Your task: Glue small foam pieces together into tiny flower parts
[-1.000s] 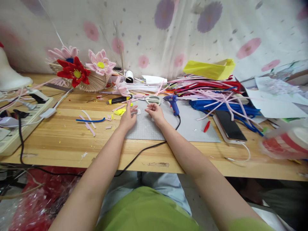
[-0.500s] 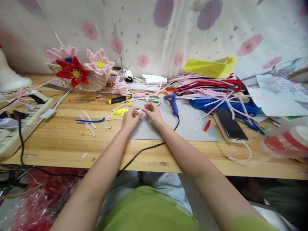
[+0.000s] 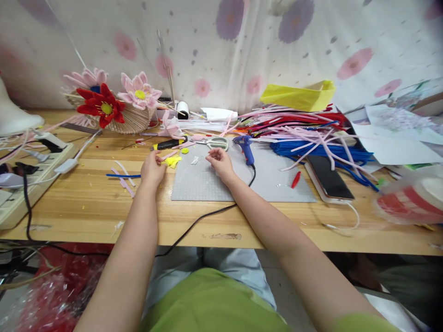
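Note:
My left hand (image 3: 152, 167) rests on the wooden table (image 3: 90, 203) just left of the grey cutting mat (image 3: 270, 186). Its curled fingers touch small yellow scraps (image 3: 172, 160) and a pink strip (image 3: 175, 152); whether they grip anything is hidden. My right hand (image 3: 218, 162) lies on the mat with its fingers loosely curled and nothing visible in them. A small white bit (image 3: 194, 160) sits on the mat between my hands. A blue glue gun (image 3: 246, 147) and pale green scissors (image 3: 218, 143) lie just beyond my right hand.
A pile of pink, red and blue pipe cleaners (image 3: 304, 131) and a phone (image 3: 328, 171) fill the right side. At the back left stands a basket of felt flowers (image 3: 114, 108). A power strip (image 3: 20, 184) with cables lies far left. The glue gun's black cord (image 3: 207, 214) crosses the front edge.
My left hand has let go of the white bit and moved left off the mat to the yellow scraps. The white bit now lies on the mat. My right hand has hardly moved.

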The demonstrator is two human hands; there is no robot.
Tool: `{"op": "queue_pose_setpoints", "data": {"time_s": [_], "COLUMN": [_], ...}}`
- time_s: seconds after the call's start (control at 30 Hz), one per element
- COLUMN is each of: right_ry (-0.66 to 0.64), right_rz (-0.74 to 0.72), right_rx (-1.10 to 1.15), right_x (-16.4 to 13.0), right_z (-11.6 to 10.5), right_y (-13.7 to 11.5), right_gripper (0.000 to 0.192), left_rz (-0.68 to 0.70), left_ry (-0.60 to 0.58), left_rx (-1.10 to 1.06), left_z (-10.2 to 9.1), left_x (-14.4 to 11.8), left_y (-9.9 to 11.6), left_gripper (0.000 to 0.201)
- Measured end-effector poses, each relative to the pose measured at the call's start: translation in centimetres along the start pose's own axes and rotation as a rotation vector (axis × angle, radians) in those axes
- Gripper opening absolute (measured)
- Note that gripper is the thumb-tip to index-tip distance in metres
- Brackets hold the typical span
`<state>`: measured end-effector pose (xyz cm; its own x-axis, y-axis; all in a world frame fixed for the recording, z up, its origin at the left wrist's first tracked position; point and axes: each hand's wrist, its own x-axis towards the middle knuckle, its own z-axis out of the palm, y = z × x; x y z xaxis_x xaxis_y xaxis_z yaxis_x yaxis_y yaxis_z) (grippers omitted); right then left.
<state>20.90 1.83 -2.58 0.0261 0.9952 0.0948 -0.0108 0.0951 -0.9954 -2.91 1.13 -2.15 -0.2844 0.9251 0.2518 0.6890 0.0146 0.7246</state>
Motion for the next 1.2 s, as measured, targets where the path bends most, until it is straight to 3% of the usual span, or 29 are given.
{"op": "queue_pose_setpoints", "data": {"time_s": [0.23,0.47,0.67,0.9,1.1,1.2], "right_ry": [-0.003,0.000,-0.003,-0.017,-0.024,-0.017], "right_rz": [-0.004,-0.024,-0.035,-0.049,-0.066,-0.075], "right_rx": [-0.017,-0.057,-0.032,0.020,0.031,0.020], "right_x": [-0.1,-0.1,0.0,0.1,0.0,-0.2], "right_z": [-0.1,-0.1,-0.1,-0.1,0.1,0.2], "right_y": [0.1,0.2,0.4,0.7,0.5,0.3], "right_gripper": [0.021,0.021,0.021,0.024,0.027,0.026], "left_rz": [-0.119,-0.163,-0.092,0.131,0.302,0.291], "left_ry": [0.071,0.023,-0.053,-0.150,-0.046,-0.081], "left_rx": [-0.454,-0.623,-0.578,-0.417,-0.217,-0.208], "left_z": [0.5,0.3,0.7,1.6,2.7,3.5], "left_x": [0.1,-0.4,-0.4,-0.2,-2.3,-3.6], "left_y": [0.8,2.2,1.8,0.5,3.1,5.0], "left_gripper": [0.044,0.047,0.052,0.065,0.062,0.058]}}
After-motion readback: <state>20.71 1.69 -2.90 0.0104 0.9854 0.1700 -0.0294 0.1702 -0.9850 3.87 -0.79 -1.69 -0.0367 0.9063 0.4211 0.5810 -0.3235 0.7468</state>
